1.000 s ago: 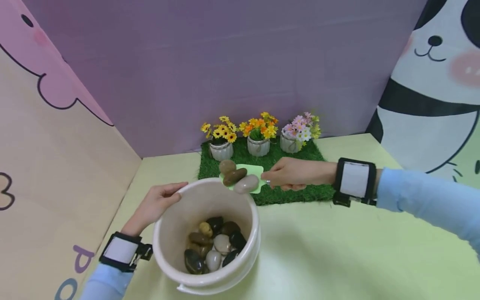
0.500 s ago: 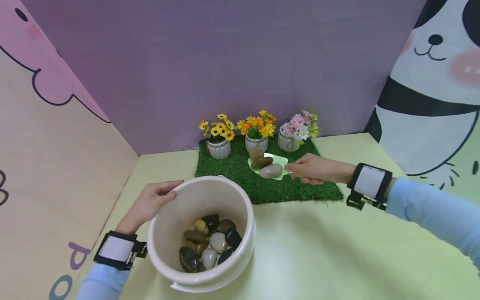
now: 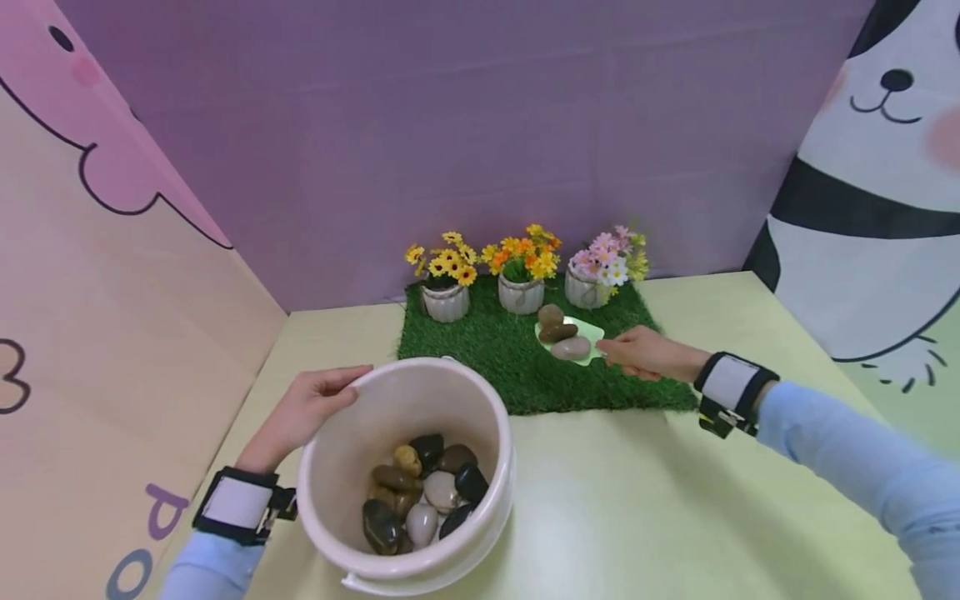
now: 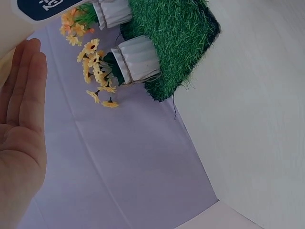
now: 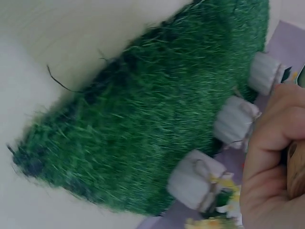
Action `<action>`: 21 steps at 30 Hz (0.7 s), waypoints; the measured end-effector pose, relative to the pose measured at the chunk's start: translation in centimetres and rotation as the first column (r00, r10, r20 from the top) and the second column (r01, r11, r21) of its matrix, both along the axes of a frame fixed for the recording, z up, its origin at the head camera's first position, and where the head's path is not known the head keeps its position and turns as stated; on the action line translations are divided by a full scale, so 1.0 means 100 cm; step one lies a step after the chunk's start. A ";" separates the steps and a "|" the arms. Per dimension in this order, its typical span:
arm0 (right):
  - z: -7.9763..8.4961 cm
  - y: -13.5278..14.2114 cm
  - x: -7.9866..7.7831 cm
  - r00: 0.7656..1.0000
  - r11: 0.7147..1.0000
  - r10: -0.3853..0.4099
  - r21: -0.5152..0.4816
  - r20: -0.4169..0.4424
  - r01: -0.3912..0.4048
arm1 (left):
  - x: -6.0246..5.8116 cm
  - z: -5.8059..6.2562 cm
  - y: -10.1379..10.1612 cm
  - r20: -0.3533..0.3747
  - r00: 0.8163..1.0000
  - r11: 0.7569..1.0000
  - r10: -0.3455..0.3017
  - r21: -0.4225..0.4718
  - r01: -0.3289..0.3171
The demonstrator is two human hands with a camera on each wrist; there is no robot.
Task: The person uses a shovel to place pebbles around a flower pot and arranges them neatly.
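Note:
My left hand holds the left rim of a white bucket, thumb over the edge. In the left wrist view, the fingers lie straight along the bucket's outer wall. Several dark, brown and pale stones lie at the bottom of the bucket. In my right hand is a small trowel with a light green blade, over a green turf mat. Three stones rest on the blade, two brown and one pale. Curled fingers wrap its wooden handle in the right wrist view.
Three white pots with yellow flowers, orange flowers and pink flowers line the mat's back edge. A purple wall rises behind the pale table. Printed panels stand at both sides.
My right hand has carried the trowel and its stones rightward, from above the bucket's far rim to over the turf mat. My left hand stays on the rim.

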State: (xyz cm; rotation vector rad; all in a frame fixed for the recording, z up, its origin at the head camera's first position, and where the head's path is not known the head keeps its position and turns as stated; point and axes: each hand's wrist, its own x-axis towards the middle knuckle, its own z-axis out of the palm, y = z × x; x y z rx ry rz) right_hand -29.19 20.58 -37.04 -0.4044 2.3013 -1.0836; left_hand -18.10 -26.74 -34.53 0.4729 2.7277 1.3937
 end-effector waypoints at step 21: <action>-0.062 0.067 -0.052 0.995 0.983 -0.100 0.156 -0.016 0.101 | 0.001 -0.004 0.001 0.011 1.000 1.000 0.009 0.012 -0.009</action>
